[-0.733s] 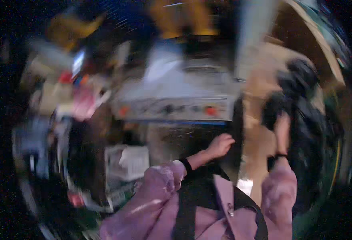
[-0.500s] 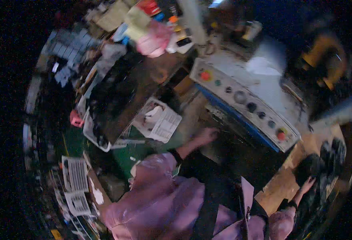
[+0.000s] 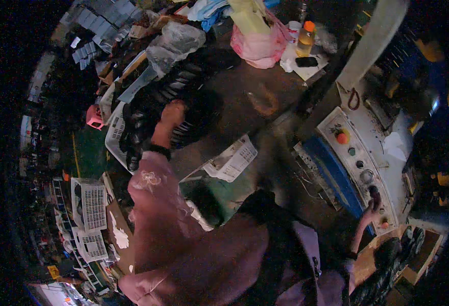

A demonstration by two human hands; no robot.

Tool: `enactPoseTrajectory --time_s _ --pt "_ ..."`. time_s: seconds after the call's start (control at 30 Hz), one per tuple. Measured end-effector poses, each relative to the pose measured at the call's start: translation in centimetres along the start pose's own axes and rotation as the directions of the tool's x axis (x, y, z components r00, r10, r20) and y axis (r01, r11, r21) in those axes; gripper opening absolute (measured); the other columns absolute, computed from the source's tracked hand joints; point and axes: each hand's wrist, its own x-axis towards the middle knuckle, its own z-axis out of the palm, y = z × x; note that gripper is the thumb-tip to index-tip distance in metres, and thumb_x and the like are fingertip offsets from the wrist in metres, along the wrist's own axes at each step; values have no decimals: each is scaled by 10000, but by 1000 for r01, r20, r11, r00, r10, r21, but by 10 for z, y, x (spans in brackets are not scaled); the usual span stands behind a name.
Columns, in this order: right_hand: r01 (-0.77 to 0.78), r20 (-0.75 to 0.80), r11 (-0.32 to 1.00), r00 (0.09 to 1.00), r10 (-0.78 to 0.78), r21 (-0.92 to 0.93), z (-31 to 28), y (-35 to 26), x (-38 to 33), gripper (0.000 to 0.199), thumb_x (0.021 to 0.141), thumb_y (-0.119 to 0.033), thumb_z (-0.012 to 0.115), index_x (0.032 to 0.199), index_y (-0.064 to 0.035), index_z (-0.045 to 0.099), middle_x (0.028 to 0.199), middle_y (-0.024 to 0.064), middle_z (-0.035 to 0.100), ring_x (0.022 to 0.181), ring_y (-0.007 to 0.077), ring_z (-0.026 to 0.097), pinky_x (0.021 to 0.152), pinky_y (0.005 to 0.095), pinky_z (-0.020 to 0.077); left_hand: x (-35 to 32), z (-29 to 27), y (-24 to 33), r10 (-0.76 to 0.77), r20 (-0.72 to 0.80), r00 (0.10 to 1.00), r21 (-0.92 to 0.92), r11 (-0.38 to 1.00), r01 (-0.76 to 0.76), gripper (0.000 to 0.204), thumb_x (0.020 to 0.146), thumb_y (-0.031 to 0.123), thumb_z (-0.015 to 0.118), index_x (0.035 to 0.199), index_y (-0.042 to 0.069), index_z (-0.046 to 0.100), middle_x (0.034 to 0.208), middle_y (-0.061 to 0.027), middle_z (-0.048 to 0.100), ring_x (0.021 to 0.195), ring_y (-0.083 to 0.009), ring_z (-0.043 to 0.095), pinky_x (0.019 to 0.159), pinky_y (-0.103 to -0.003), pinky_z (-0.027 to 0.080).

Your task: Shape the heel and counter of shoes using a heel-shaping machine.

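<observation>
Beside the curled left hand (image 3: 173, 113) lie black parts (image 3: 173, 85); at the control panel (image 3: 361, 171) is the right hand (image 3: 372, 206), both grips unclear.

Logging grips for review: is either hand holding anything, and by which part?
The left hand is at the black parts, the right hand at the control panel; whether either grips anything cannot be told.

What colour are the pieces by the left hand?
Black; the pieces show best in the head view.

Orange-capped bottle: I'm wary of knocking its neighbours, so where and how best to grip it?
Probably around the bottle below its cap, from the near side over the flat dark item: it stands upright, a white container close at its left.
</observation>
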Motion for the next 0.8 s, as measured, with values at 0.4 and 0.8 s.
enactPoseTrajectory --time_s 0.4,0.8 --pt "-20 575 964 806 -141 265 160 -243 4 194 893 -52 480 1048 -9 588 1040 84 613 981 163 554 910 282 387 46 -98 22 201 55 978 -755 650 -91 218 841 218 618 980 50 626 956 -92 641 890 -217 594 795 -306 457" --pt "41 905 978 374 -203 202 127 -380 52 394 838 -395 629 1007 -38 622 811 94 620 734 118 517 688 312 436 51 -232 306 887 -237 396 -842 16 -540 264 823 184 643 1038 32 621 950 -90 655 878 -195 616 819 -313 465"
